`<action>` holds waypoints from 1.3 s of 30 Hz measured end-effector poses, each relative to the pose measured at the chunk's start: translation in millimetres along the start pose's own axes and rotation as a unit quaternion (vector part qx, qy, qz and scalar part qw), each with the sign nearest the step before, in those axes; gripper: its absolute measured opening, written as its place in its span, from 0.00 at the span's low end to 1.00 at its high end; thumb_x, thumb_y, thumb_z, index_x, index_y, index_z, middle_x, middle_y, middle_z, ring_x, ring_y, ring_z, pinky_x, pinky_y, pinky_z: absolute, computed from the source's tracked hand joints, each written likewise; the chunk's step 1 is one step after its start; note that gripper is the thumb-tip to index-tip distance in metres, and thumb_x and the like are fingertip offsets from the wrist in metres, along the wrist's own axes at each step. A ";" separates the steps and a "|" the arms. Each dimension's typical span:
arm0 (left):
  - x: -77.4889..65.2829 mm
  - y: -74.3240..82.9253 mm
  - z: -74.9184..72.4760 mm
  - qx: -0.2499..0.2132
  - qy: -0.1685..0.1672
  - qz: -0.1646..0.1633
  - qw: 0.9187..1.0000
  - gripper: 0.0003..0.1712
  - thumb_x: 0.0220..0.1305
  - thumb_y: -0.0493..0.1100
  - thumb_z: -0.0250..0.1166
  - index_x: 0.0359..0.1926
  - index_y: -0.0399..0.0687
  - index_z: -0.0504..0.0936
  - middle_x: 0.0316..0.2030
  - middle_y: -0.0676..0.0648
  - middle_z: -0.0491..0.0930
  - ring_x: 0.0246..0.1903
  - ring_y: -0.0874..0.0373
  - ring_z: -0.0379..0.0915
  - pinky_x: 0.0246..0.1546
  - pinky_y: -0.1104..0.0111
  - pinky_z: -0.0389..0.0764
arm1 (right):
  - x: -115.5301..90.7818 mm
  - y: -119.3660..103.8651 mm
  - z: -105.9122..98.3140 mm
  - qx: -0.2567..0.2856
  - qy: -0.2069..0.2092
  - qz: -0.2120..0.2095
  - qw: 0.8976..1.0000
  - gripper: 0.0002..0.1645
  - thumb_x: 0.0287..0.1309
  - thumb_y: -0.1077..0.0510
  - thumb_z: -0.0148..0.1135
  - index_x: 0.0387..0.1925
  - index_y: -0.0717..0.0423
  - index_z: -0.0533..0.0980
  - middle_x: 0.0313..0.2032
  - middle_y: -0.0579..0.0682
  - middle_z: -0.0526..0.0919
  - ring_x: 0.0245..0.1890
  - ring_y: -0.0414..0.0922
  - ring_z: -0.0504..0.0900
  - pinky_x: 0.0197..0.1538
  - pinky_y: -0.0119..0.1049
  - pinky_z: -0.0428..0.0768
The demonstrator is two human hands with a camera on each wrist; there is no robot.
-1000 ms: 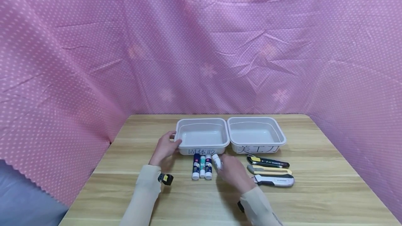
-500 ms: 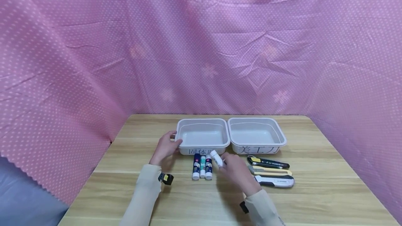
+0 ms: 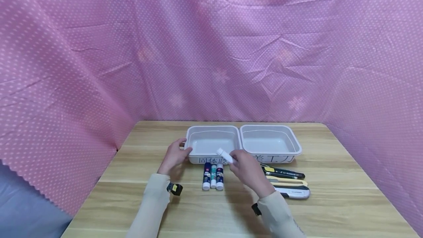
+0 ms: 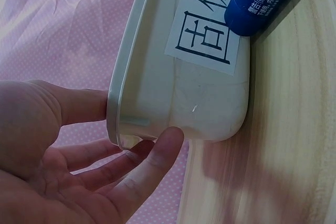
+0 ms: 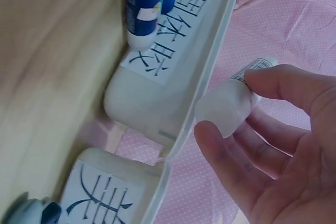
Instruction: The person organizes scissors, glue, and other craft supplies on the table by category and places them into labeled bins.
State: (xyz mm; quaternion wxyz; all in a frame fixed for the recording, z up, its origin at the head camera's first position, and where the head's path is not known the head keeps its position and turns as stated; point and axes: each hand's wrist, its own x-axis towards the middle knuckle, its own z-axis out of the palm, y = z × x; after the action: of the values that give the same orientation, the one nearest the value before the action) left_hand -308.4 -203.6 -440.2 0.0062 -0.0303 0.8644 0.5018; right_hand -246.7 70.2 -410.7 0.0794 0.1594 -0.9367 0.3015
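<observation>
In the head view my left hand (image 3: 174,157) grips the left end of a white plastic bin (image 3: 211,127). Its thumb lies at the rim and its fingers reach around the corner in the left wrist view. A white glue stick (image 5: 223,107) is pinched between the thumb and fingers of my right hand (image 3: 248,172). That stick is tilted, overlapping the bin's front rim in the head view. Just before this bin, three more glue sticks lie side by side: a dark blue one (image 3: 206,176), a slimmer green-and-white one (image 3: 213,176) and a blue-and-white one (image 3: 219,176).
A second labelled white bin (image 3: 266,126) stands against the first one's right side. In front of it lie a black-and-yellow utility knife (image 3: 285,172), a yellow one (image 3: 292,181) and a grey-and-black one (image 3: 297,193). A pink dotted curtain (image 3: 224,54) rises behind the wooden table (image 3: 343,186).
My right hand has lifted the white glue stick from beside the other sticks, up and forward to the left bin's front rim. My left hand stays at the bin's end.
</observation>
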 end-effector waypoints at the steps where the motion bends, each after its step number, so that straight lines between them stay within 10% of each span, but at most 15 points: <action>1: -0.2 -0.2 0.0 0.000 0.000 0.000 1.000 0.34 0.72 0.39 0.63 0.74 0.34 0.63 0.63 0.29 0.72 0.48 0.44 0.82 0.49 0.57 0.88 | 1.8 -1.4 -1.2 0.004 0.000 0.001 1.000 0.12 0.57 0.63 0.72 0.45 0.56 0.84 0.38 0.49 0.87 0.34 0.41 0.81 0.41 0.41 0.86; 28: -1.0 -4.3 -1.2 0.001 0.000 0.008 1.000 0.34 0.72 0.40 0.63 0.74 0.35 0.64 0.63 0.30 0.73 0.50 0.43 0.81 0.47 0.60 0.88 | 54.2 -27.1 -28.0 -0.041 0.042 -0.119 0.991 0.17 0.58 0.66 0.71 0.50 0.59 0.83 0.43 0.53 0.87 0.37 0.46 0.84 0.42 0.42 0.86; 39: -0.8 -5.1 -1.0 0.004 0.002 0.007 1.000 0.36 0.71 0.41 0.64 0.74 0.36 0.64 0.63 0.32 0.73 0.51 0.44 0.81 0.48 0.61 0.87 | 80.4 -12.6 -16.0 -0.022 0.005 -0.093 0.995 0.18 0.59 0.64 0.70 0.52 0.58 0.81 0.47 0.54 0.88 0.40 0.49 0.85 0.44 0.44 0.86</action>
State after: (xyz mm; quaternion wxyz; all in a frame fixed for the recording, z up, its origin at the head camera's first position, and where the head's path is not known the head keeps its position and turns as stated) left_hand -307.3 -206.9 -444.2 0.0016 -0.0255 0.8666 0.4983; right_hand -316.8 49.9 -371.4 0.1152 0.2421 -0.9238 0.2734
